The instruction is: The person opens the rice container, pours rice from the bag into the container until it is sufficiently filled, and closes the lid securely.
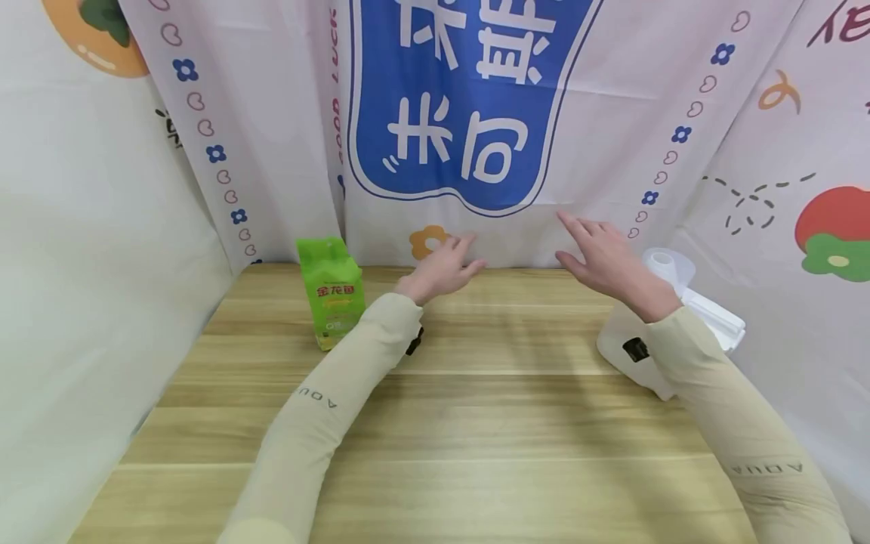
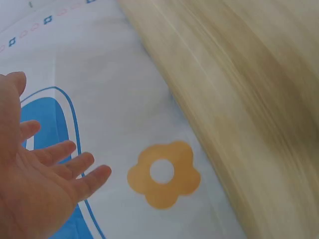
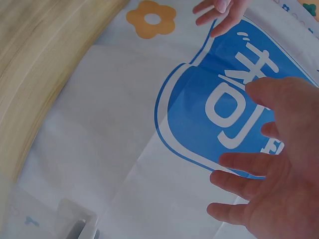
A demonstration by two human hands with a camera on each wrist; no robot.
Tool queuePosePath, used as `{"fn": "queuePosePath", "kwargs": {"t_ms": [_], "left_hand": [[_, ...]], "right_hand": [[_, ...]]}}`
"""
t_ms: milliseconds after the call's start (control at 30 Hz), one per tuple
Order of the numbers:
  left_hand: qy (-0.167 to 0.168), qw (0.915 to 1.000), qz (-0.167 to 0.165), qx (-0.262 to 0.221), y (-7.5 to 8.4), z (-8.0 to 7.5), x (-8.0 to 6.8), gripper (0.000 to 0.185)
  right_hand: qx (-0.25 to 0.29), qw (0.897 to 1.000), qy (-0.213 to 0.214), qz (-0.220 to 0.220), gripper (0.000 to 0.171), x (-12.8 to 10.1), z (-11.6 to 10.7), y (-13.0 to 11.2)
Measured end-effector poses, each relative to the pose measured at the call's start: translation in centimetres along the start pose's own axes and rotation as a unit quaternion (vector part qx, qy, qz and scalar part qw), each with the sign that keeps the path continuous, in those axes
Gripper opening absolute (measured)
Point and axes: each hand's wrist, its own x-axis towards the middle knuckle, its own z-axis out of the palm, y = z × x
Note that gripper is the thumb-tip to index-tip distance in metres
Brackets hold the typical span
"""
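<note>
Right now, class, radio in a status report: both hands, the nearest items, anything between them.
Left hand open, holding nothing. Right hand open, holding nothing. Green packet upright beside left forearm; white container under right wrist. Bare table between.

Head cam down over my table point(image 1: 476, 423); both wrist cams close on the backdrop point(image 1: 469, 113), orange flower point(image 2: 163, 173) shared.
</note>
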Motion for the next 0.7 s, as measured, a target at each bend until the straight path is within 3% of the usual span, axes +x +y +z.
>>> {"fn": "queuePosePath", "kwargs": {"t_ms": [133,300,467,700], "left_hand": [[-0.012,0.9980,0.012,-0.061,0.4,1.0,-0.2,0.067],[-0.021,0.9948,0.026,-0.096,0.6,2.5,-0.3,0.070],[-0.033,0.9868,0.020,-0.157,1.1,3.6,-0.6,0.071],[-0.024,0.9827,0.031,-0.181,2.0,5.5,-0.7,0.070]], "right_hand": [[0.005,1.000,0.003,0.011,0.067,-0.8,-0.3,0.5],[0.009,1.000,0.006,0.025,0.065,-2.1,-0.8,1.1],[0.025,0.999,0.018,0.032,0.064,-3.2,-1.4,1.8],[0.032,0.998,0.037,0.041,0.060,-5.0,-2.3,2.9]]}}
